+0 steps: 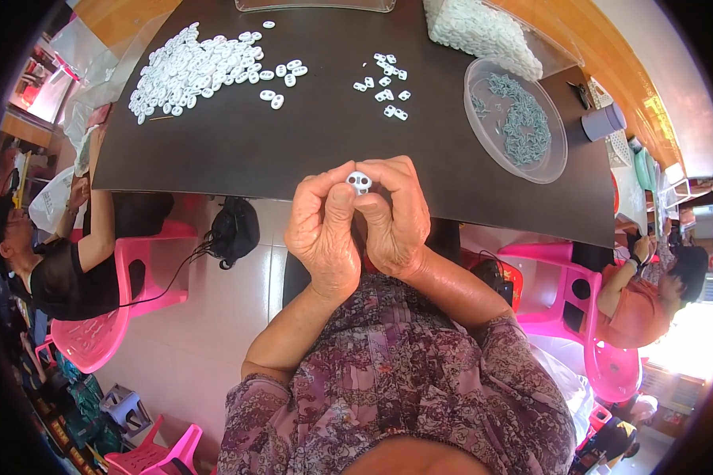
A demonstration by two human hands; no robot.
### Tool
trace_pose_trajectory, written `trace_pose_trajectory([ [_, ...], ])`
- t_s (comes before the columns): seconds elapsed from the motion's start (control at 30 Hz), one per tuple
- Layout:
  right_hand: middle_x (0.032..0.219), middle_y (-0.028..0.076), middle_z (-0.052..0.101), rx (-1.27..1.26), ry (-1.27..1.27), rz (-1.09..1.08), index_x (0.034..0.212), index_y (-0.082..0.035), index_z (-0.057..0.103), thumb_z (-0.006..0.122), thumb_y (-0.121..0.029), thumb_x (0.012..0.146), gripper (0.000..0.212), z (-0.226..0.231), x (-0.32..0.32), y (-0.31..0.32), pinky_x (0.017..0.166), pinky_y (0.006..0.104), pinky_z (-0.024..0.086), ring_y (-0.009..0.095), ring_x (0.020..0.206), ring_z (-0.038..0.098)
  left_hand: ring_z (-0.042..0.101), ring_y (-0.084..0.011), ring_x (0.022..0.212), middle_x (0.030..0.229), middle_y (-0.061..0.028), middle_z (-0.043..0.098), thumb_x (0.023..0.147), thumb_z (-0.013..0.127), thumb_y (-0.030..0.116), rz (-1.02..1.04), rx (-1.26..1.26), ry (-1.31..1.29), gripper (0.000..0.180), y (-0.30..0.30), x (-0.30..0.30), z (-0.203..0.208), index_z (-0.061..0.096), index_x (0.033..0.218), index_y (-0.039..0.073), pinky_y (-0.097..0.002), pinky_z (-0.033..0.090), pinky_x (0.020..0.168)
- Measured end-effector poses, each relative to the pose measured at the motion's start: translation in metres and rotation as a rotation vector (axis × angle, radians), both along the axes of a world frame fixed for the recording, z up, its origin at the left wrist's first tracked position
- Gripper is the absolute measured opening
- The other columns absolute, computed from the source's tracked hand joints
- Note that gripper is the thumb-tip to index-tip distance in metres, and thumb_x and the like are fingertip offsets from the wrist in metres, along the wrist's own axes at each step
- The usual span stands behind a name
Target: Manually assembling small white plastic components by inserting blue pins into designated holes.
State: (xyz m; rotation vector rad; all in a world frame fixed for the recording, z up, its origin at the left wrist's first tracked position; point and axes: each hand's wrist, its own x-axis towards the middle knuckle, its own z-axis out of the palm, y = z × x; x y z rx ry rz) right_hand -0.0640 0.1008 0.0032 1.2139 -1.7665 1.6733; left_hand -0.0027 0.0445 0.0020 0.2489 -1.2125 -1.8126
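Observation:
In front of my chest, at the table's near edge, both hands pinch one small white two-hole cord lock (359,182). My left hand (323,226) grips it from the left between thumb and fingertips. On the other side my right hand (396,214) presses it with thumb and curled index finger. Its two dark holes face up; the underside is partly covered by my thumbs. Beyond my hands lies a small scattered group of white cord locks (385,81). A large heap of white oval two-hole pieces (206,67) spreads over the far left of the table.
On the dark table (238,150), a round clear tray (560,158) holds small grey-green springs (524,127). Behind it stands a clear box of white pieces (483,32). A grey cup (602,121) is at the right. Other people sit on pink chairs (154,269) at both sides.

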Motion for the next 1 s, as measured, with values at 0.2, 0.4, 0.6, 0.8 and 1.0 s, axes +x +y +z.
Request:
trace_pose_trajectory([
  [0.2,0.085,0.013,0.058,-0.053,0.045,-0.012,0.095,0.003,0.057,0.066,-0.01,0.078,0.024,0.0,0.0017,-0.001,0.058,0.0308,0.045,0.024,0.07,0.054,0.05,-0.0067,0.076,0.084,-0.001,0.054,0.091,0.055,0.012,0.068,-0.149,0.011,0.017,0.0008,0.0007,-0.001,0.06,0.101,-0.002,-0.0202,0.042,0.07],
  [0.4,0.084,0.013,0.058,-0.066,0.054,0.012,0.093,0.004,0.056,0.067,-0.008,0.077,0.022,-0.0016,0.0002,-0.001,0.057,0.0304,0.044,0.024,0.069,0.054,0.047,-0.007,0.072,0.082,-0.0008,0.052,0.091,0.056,0.011,0.12,-0.232,0.002,0.016,0.0001,-0.0006,-0.0029,0.06,0.098,-0.002,-0.0204,0.04,0.065],
  [0.6,0.085,0.014,0.058,-0.017,0.12,0.003,0.1,0.002,0.052,0.056,-0.012,0.089,0.018,-0.0049,0.0002,0.0016,0.059,0.0288,0.045,0.021,0.069,0.054,0.047,-0.0081,0.069,0.078,-0.0014,0.052,0.091,0.056,0.012,0.172,-0.291,-0.051,0.014,0.0003,-0.0001,-0.0046,0.061,0.095,-0.001,-0.0214,0.04,0.063],
  [0.8,0.085,0.014,0.058,-0.019,0.12,0.006,0.099,0.002,0.052,0.057,-0.011,0.088,0.017,-0.0062,0.0006,0.0036,0.058,0.0294,0.044,0.021,0.066,0.053,0.047,-0.0089,0.067,0.076,-0.0016,0.052,0.091,0.056,0.014,0.198,-0.316,-0.075,0.015,0.0017,-0.0006,-0.0077,0.061,0.092,0.0,-0.0223,0.04,0.061],
  [1.0,0.087,0.015,0.059,-0.02,0.125,0.009,0.099,0.003,0.053,0.057,-0.008,0.088,0.016,-0.0056,-0.0064,0.0021,0.058,0.0301,0.045,0.022,0.068,0.052,0.047,-0.0078,0.071,0.079,-0.0018,0.052,0.092,0.053,0.011,0.129,-0.239,-0.067,0.015,-0.0002,-0.0061,-0.0071,0.06,0.094,-0.001,-0.0217,0.04,0.064],
])
